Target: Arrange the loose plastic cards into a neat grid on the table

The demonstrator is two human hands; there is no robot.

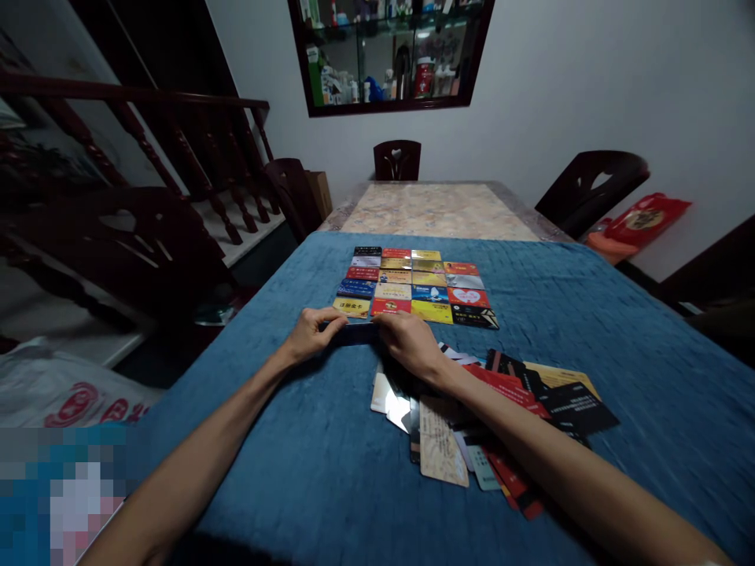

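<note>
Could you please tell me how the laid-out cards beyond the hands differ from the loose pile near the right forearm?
The laid-out cards sit side by side in neat columns, whereas the loose pile is jumbled, its cards overlapping at many angles. The laid-out cards lie farther from the person; the loose pile lies nearer, partly hidden by the right forearm. Both rest on the blue cloth and include red and black cards.

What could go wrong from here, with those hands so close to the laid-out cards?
- The dark card, pinched between left hand and right hand, might nudge the nearest row crooked.
- The right forearm crosses above the loose pile; dipping could scatter it.
- The blue cloth might ruck, shifting cards.
</note>
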